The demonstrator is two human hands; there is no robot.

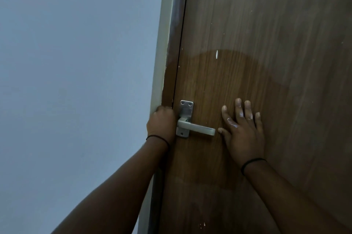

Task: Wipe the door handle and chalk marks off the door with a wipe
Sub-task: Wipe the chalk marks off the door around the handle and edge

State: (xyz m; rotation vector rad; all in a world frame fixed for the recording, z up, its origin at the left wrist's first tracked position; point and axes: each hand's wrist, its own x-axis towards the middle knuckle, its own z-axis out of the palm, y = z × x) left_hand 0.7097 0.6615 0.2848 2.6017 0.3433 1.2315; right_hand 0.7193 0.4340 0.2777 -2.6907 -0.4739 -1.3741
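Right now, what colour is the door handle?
Silver-grey brushed metal; the door handle shows clearly in the head view.

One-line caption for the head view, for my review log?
Right hand flat on the wooden door beside the metal handle; left hand closed at the door frame; no wipe visible.

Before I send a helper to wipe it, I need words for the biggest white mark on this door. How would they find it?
On the brown door, look above the metal handle. The white streak is a narrow upright dash, larger than surrounding specks.
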